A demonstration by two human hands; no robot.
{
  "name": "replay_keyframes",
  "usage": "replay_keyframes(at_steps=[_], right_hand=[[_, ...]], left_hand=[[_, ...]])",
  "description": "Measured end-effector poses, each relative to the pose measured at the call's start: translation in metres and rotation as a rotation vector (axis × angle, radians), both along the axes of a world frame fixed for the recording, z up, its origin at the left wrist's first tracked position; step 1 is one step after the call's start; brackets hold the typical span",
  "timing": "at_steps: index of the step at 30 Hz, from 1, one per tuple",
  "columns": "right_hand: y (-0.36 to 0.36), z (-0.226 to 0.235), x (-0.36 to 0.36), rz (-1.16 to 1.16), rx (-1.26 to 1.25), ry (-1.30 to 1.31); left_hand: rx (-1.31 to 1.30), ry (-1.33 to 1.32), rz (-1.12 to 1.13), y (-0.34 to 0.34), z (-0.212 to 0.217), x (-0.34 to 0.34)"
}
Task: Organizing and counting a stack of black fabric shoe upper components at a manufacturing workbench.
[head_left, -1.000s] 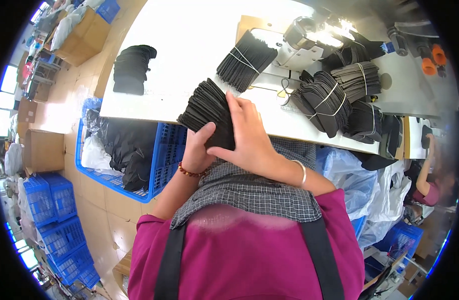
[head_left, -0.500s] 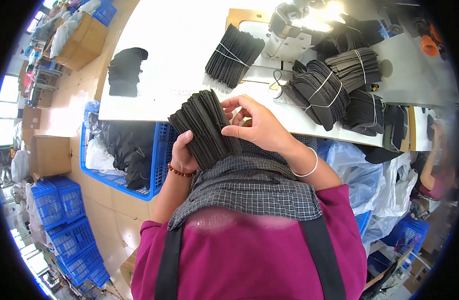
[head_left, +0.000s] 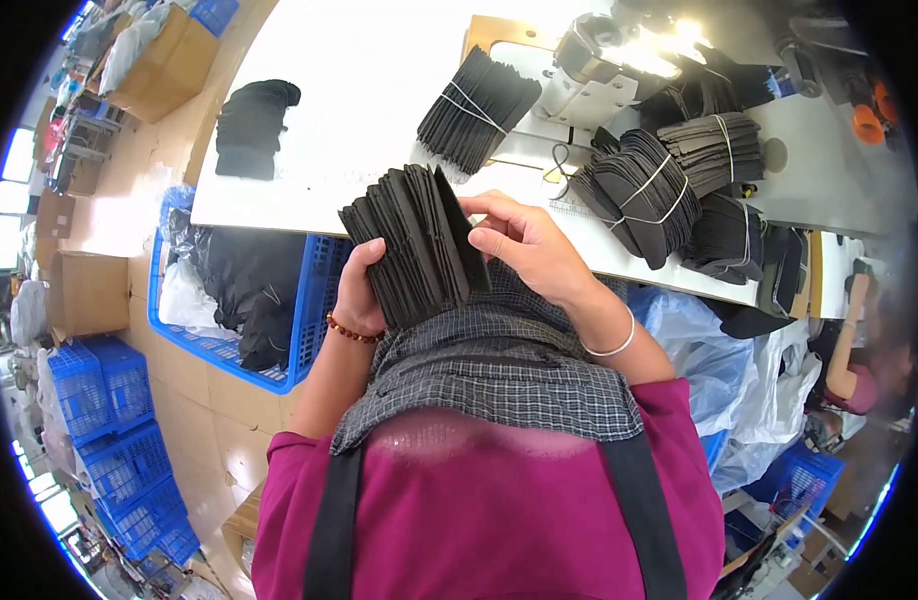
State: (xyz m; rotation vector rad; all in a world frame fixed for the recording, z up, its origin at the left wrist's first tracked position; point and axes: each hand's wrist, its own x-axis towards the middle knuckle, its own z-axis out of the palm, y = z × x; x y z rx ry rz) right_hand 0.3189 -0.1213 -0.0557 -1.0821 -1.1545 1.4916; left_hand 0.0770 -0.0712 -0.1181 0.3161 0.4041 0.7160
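A thick stack of black fabric pieces (head_left: 411, 245) is held over my lap, in front of the white table's edge. My left hand (head_left: 361, 285) is closed around the stack's left side and underside, thumb on top. At the right side, my right hand (head_left: 524, 240) pinches the outermost piece between thumb and fingers; that piece leans away from the rest of the stack. Beyond my hands, a bundle of black pieces tied with white string (head_left: 477, 110) lies on the table. The stack hides part of my left fingers.
A sewing machine (head_left: 589, 85) with a lit lamp stands at the back. Several tied bundles (head_left: 639, 195) lie to the right. A loose dark pile (head_left: 254, 130) sits at the table's left. Below it is a blue crate (head_left: 304, 340). Another person's arm (head_left: 847, 335) shows at far right.
The outermost piece at the stack's right has separated and now stands apart, drawn rightward by my right hand. The stack has fanned slightly wider in my left hand.
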Motion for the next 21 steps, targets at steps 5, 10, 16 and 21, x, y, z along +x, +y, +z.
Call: replay_keyframes(at_steps=[5,10,16,21], right_hand=[[-0.002,0.009,-0.007,-0.022,-0.031,0.000],[-0.004,0.006,-0.010,-0.058,0.114,-0.192],[-0.006,0.013,-0.025,-0.136,0.342,-0.402],[-0.006,0.019,-0.024,-0.058,0.250,-0.400]], left_hand=[[-0.022,-0.076,0.012,0.003,-0.007,-0.008],[0.009,-0.182,-0.008,0.006,-0.007,-0.009],[0.114,0.077,0.043,0.007,-0.001,-0.014],[0.168,0.089,0.053,0.008,-0.004,-0.021]])
